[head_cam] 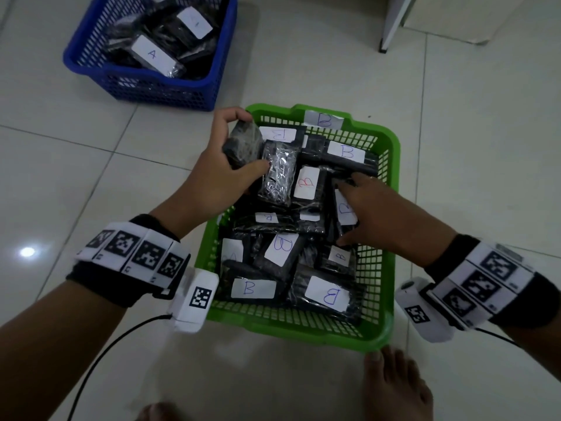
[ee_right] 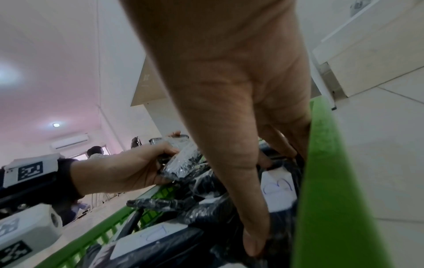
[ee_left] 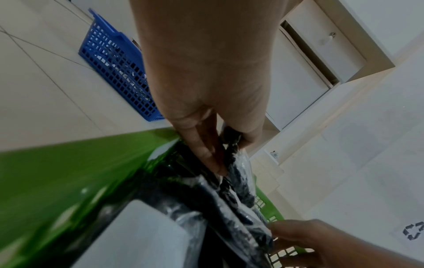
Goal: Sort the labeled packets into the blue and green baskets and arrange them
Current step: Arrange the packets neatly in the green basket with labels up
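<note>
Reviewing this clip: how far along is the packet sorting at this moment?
Sorting looks mostly done: A-labelled packets lie in the blue basket, B-labelled packets fill the green basket; no loose packets show. In hand: the left hand grips a packet, the right hand holds another. Left: tidying the jumbled pile.

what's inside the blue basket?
The blue basket holds black plastic-wrapped packets; one white label reads A, another label is too blurred to read. Lower packets are hidden by the top ones.
</note>
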Demonstrator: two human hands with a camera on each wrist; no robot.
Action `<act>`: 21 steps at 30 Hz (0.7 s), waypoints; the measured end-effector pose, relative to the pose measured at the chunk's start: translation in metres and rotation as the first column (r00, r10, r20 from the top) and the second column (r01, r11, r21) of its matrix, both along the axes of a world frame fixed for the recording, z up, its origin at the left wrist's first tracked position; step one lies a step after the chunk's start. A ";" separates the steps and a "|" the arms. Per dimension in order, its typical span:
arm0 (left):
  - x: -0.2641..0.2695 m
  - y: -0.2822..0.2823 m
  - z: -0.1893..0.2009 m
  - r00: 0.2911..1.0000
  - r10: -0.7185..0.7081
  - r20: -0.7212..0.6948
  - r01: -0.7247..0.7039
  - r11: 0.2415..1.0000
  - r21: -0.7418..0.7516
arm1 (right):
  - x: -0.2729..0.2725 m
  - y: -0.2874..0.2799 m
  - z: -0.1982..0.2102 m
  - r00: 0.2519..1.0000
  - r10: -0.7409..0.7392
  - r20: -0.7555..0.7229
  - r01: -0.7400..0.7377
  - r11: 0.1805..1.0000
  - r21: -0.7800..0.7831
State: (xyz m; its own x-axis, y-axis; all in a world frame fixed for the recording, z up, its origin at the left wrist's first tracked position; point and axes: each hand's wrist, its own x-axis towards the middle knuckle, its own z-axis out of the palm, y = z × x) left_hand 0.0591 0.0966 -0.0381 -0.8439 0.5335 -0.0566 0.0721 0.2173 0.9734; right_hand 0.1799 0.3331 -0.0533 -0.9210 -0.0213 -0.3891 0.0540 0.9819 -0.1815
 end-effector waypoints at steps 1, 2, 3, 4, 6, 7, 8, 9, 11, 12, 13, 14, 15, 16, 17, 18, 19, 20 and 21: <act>0.000 -0.001 -0.002 1.000 0.012 -0.002 -0.012 1.000 0.009 | -0.001 0.001 0.003 1.000 -0.002 -0.009 0.002 1.000 -0.026; 0.001 -0.002 -0.003 1.000 0.030 0.002 -0.030 0.999 0.027 | -0.002 0.002 0.006 1.000 -0.003 -0.025 0.002 0.999 -0.046; 0.002 -0.002 -0.006 0.999 0.052 0.008 -0.052 0.997 0.048 | -0.004 0.003 0.010 0.999 -0.003 -0.051 0.000 0.998 -0.058; 0.002 -0.002 -0.008 0.997 0.072 0.010 -0.073 0.995 0.067 | -0.006 0.004 0.015 0.997 -0.004 -0.076 -0.001 0.998 -0.062; 0.003 -0.003 -0.010 0.996 0.093 0.018 -0.094 0.992 0.090 | -0.007 0.007 0.025 0.995 -0.003 -0.103 -0.005 0.997 -0.074; 0.003 -0.003 -0.012 0.995 0.097 0.031 -0.100 0.990 0.099 | -0.008 0.008 0.030 0.995 0.002 -0.099 -0.010 0.997 -0.082; 0.002 -0.003 -0.013 0.993 0.102 0.052 -0.107 0.988 0.111 | -0.007 0.009 0.034 0.996 0.008 -0.085 -0.016 0.996 -0.090; 0.002 -0.004 -0.015 0.991 0.108 0.078 -0.117 0.985 0.126 | -0.006 0.010 0.038 0.997 0.018 -0.071 -0.025 0.995 -0.097; 0.002 -0.005 -0.015 0.987 0.119 0.104 -0.133 0.982 0.135 | -0.003 0.011 0.044 0.998 0.058 -0.026 -0.061 0.986 -0.154; 0.003 -0.004 -0.014 0.989 0.115 0.092 -0.126 0.984 0.125 | -0.002 0.009 0.045 0.996 0.085 0.032 -0.076 0.974 -0.215; 0.004 -0.004 -0.014 0.992 0.104 0.075 -0.111 0.988 0.108 | 0.001 0.006 0.047 0.988 0.112 0.110 -0.077 0.956 -0.284; 0.005 -0.003 -0.013 0.994 0.091 0.060 -0.096 0.991 0.092 | 0.003 0.002 0.047 0.971 0.146 0.190 -0.075 0.939 -0.335; 0.007 -0.003 -0.012 0.995 0.083 0.052 -0.087 0.993 0.079 | 0.007 -0.004 0.046 0.949 0.179 0.259 -0.079 0.932 -0.354; 0.008 -0.002 -0.011 0.996 0.079 0.047 -0.082 0.994 0.071 | 0.011 -0.011 0.042 0.929 0.216 0.301 -0.103 0.931 -0.351; 0.008 -0.002 -0.011 0.996 0.077 0.048 -0.080 0.994 0.068 | 0.016 -0.019 0.036 0.914 0.254 0.317 -0.143 0.931 -0.335; 0.009 -0.002 -0.010 0.996 0.075 0.054 -0.078 0.995 0.068 | 0.022 -0.027 0.030 0.904 0.292 0.312 -0.192 0.930 -0.313; 0.009 -0.002 -0.010 0.995 0.074 0.061 -0.078 0.995 0.069 | 0.027 -0.035 0.024 0.896 0.326 0.303 -0.242 0.928 -0.282; 0.009 -0.003 -0.010 0.995 0.074 0.065 -0.078 0.995 0.067 | 0.033 -0.041 0.017 0.889 0.354 0.290 -0.287 0.925 -0.249; 0.009 -0.003 -0.010 0.995 0.073 0.067 -0.077 0.995 0.064 | 0.036 -0.047 0.013 0.887 0.374 0.270 -0.318 0.920 -0.230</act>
State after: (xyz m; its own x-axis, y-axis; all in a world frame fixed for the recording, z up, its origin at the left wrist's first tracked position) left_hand 0.0677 0.0937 -0.0485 -0.8775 0.4731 -0.0786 -0.0054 0.1542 0.9880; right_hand 0.2160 0.2863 -0.0402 -0.6804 -0.4102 -0.6073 -0.2041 0.9019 -0.3805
